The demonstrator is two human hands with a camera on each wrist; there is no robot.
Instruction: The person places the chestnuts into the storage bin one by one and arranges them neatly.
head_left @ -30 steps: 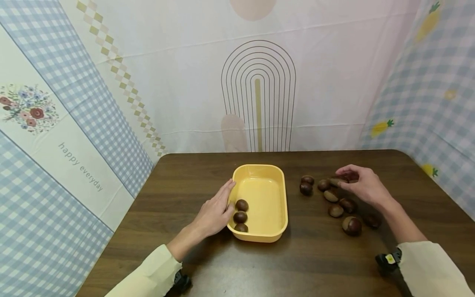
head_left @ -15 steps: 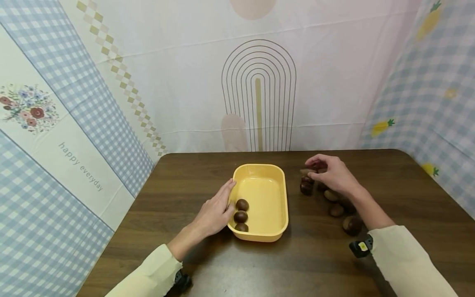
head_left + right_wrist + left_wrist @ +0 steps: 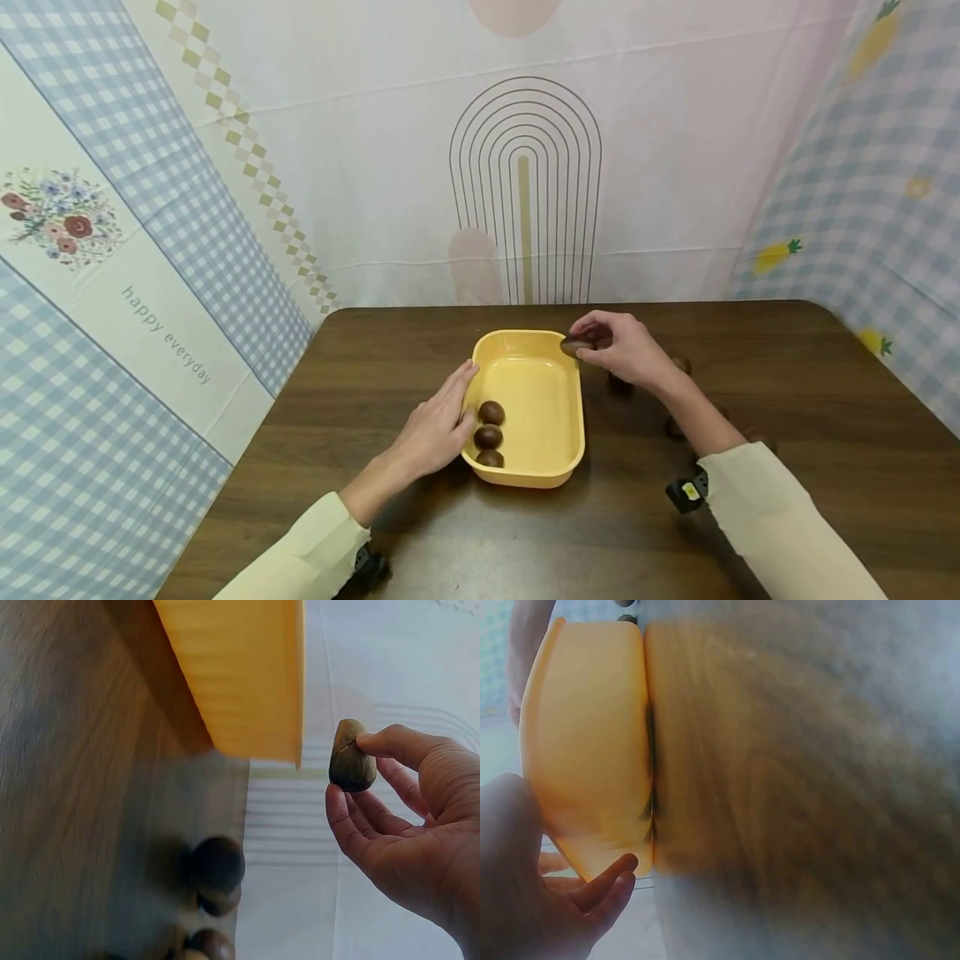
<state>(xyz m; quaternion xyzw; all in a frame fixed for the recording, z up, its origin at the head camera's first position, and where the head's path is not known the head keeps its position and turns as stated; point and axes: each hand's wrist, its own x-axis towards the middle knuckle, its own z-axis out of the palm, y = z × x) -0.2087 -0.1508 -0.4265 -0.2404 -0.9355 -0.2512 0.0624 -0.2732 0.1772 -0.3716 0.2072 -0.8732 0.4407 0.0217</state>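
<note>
My right hand (image 3: 626, 346) pinches a brown chestnut (image 3: 351, 757) between thumb and fingertips. It is over the far right corner of a yellow plastic tub (image 3: 536, 417); in the right wrist view the chestnut is held above rim level. My left hand (image 3: 435, 425) holds the tub's left side, its thumb over the rim and its fingers (image 3: 619, 881) along the outer wall. Inside the tub, three chestnuts (image 3: 488, 437) form a row down the left side.
Several loose chestnuts lie on the wooden table (image 3: 420, 533) right of the tub, partly hidden by the right forearm; a dark chestnut (image 3: 217, 864) shows among them in the right wrist view. A patterned cloth (image 3: 390, 167) hangs behind the table.
My right hand has moved left from the loose chestnuts to the tub's far right corner, carrying a chestnut. My left hand and the tub have stayed in place.
</note>
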